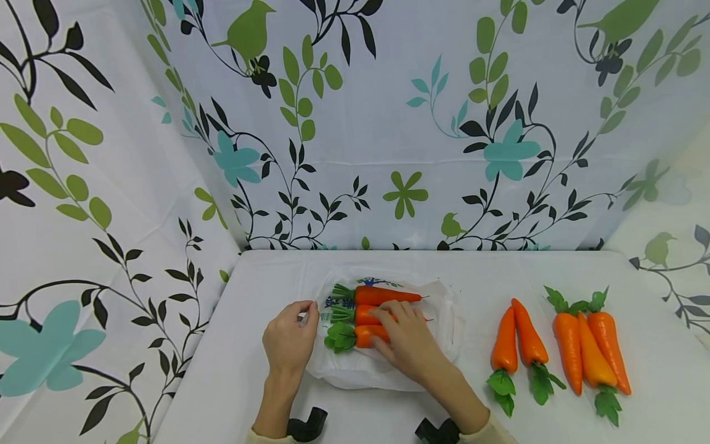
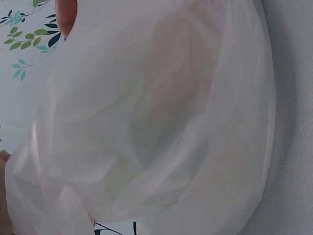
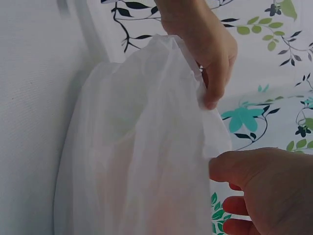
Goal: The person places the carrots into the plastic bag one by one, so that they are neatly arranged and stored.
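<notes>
Gently tension the bag point(image 1: 366, 374) where the left hand point(image 1: 289, 340) pinches its edge, with the 3 carrots point(image 1: 363, 316) parallel; whether fingers of the right hand point(image 1: 412, 340) grip one is indeterminate.

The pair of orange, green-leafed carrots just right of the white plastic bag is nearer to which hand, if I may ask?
Right. The right hand is left of the pair of carrots, over the bag; the left hand is farther away, at the bag's left edge.

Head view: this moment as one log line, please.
left hand: pinches plastic bag | right hand: over three carrots | right of bag: five carrots
</notes>
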Available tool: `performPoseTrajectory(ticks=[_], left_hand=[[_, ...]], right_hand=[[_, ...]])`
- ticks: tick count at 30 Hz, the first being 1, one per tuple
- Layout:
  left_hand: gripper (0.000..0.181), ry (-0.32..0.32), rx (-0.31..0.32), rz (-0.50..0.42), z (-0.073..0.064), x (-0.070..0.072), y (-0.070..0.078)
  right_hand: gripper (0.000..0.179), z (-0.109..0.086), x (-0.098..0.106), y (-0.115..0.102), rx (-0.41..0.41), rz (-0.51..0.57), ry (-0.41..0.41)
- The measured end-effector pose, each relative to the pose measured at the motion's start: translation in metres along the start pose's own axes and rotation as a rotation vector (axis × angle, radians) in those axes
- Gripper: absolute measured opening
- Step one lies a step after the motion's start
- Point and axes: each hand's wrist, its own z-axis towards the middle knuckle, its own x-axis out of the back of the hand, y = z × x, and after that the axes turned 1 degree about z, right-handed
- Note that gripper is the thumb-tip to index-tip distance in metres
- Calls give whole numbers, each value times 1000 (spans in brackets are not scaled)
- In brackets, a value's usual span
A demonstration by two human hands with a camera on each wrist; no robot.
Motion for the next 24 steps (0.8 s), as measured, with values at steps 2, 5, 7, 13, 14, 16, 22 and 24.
performPoseTrajectory(ticks=[2, 5, 7, 13, 14, 16, 22, 24], left_hand=[[10, -5, 4, -2, 0, 0, 0], [10, -7, 9, -1, 0, 1, 0], [10, -4, 7, 3, 0, 1, 0], [9, 19, -5, 10, 0, 0, 1], [9, 20, -6, 11, 0, 0, 1], [9, 18, -5, 10, 0, 0, 1], [9, -5, 7, 0, 0, 0, 0], [10, -9, 10, 2, 0, 1, 0]], right_hand=[[43, 1, 3, 1, -11, 9, 3], [43, 1, 9, 2, -16, 11, 20], [43, 1, 12, 4, -10, 10, 42], [45, 2, 21, 9, -18, -1, 77], [45, 2, 23, 10, -23, -2, 78], [45, 2, 26, 12, -28, -5, 87], [45, 2, 35, 20, -31, -8, 131], [45, 2, 39, 23, -48, -4, 134]])
